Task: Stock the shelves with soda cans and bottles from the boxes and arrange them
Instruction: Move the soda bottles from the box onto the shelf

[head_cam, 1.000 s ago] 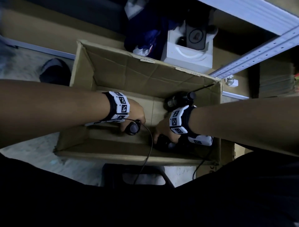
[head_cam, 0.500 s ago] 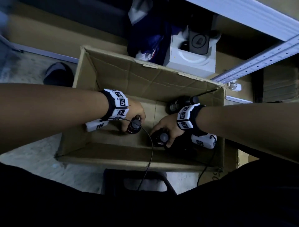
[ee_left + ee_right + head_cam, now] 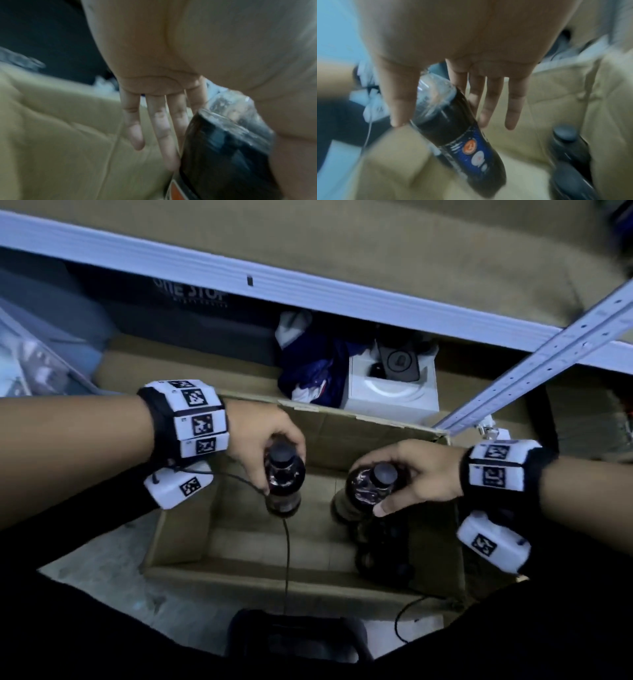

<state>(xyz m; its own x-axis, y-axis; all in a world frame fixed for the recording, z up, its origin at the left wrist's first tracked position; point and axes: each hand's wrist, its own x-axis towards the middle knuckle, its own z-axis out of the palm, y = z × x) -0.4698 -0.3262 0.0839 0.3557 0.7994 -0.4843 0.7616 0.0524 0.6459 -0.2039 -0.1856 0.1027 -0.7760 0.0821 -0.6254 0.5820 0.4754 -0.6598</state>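
2 dark soda bottles hang over the open cardboard box, each gripped at the shoulder just under its cap. The left hand pinches the left bottle; the right hand clasps the right bottle, its blue label with an orange roundel showing. At least 2 capped bottles stand in the box's right corner. The grey shelf above awaits them; stocking appears far from finished.

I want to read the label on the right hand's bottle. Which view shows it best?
The right wrist view: the bottle shows its blue label with an orange badge. The head view shows only its cap and shoulder from above. The left wrist view misses it.
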